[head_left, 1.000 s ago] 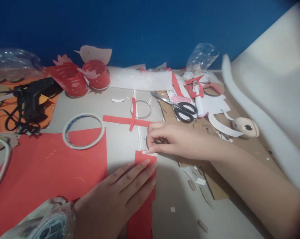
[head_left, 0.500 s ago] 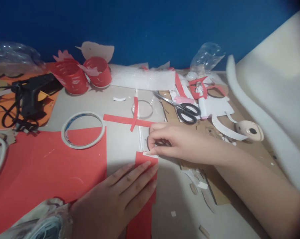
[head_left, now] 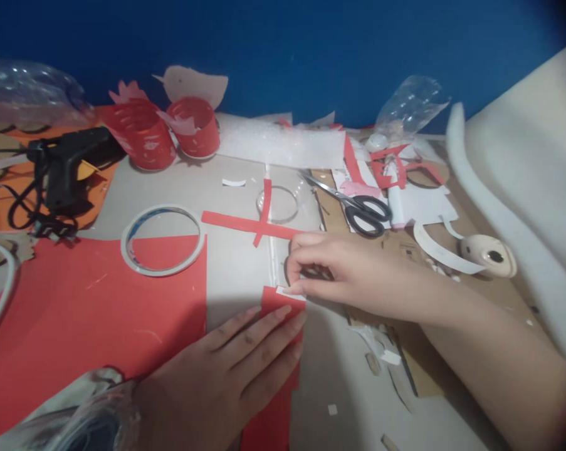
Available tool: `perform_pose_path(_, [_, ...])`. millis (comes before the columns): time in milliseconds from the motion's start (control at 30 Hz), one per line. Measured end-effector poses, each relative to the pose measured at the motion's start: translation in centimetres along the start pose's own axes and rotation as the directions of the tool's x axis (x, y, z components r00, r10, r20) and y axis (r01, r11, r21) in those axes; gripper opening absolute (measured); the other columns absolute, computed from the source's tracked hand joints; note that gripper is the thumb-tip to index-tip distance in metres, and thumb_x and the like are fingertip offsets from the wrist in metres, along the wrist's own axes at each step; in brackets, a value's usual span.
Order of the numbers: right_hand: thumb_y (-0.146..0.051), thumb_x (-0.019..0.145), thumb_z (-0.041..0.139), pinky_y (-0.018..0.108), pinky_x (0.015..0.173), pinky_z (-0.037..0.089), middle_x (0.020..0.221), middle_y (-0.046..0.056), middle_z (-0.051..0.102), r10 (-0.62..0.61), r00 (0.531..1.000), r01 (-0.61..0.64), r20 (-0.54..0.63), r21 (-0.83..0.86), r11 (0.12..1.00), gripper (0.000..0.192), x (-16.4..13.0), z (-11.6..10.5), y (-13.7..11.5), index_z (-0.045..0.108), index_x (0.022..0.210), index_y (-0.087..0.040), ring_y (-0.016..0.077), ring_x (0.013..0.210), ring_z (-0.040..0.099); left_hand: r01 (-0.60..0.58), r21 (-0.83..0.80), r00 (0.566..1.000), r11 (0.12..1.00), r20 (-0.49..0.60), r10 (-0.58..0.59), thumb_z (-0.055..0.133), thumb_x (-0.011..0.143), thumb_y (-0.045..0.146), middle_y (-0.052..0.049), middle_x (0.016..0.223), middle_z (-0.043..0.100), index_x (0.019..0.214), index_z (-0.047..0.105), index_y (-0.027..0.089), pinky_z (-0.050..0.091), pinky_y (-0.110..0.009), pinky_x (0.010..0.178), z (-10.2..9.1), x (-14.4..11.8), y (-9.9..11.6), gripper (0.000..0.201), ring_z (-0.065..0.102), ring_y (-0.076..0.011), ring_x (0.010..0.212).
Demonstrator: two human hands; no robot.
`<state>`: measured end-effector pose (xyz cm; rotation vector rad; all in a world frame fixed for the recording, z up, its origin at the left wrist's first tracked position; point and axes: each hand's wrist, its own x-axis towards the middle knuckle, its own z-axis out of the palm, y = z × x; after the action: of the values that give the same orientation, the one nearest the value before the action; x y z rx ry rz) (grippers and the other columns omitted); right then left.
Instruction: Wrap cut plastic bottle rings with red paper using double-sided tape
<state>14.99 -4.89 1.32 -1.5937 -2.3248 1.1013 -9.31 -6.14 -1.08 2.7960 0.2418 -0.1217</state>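
Observation:
My left hand (head_left: 245, 357) lies flat with its fingers stretched over a red paper strip (head_left: 268, 426), holding it against the grey surface. A short white tape strip (head_left: 289, 294) sits along the far end of that paper. Over it, my right hand (head_left: 318, 266) is curled, with thumb and fingertips closed at the tape. Just beyond the right hand, two narrow red strips (head_left: 230, 222) lie crossed. To the left, a double-sided tape roll (head_left: 127, 252) rests partly on a large red sheet (head_left: 76, 313).
Black-handled scissors (head_left: 365, 213) lie beyond my right arm on cardboard (head_left: 419, 357). Two red cups (head_left: 153, 141) with paper bird shapes stand at the back left beside a black glue gun (head_left: 66, 169). A white roll (head_left: 487, 254), paper scraps and a clear bottle (head_left: 407, 109) lie right.
The view has shifted slightly, so most things appear a little farther right. Both hands keep nearly the same pose on the red strip and the tape.

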Motion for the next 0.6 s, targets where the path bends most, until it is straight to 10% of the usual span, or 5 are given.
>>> perform_pose_path(600, [-0.031,0.093,0.050,0.026,0.061,0.034,0.083,-0.001,0.055,0.011,1.000,-0.011,-0.001,-0.023,1.000,0.019,-0.11,-0.02,-0.17,0.060,0.080,-0.022,0.0143,0.073,0.052,0.080,0.065,0.996,0.995,-0.037,-0.078,0.046,0.091,0.029,0.003,0.155,0.019,0.143,0.037,0.022,-0.004,-0.028,0.117,-0.08,-0.31,0.82,0.053,0.015,-0.0123,0.144])
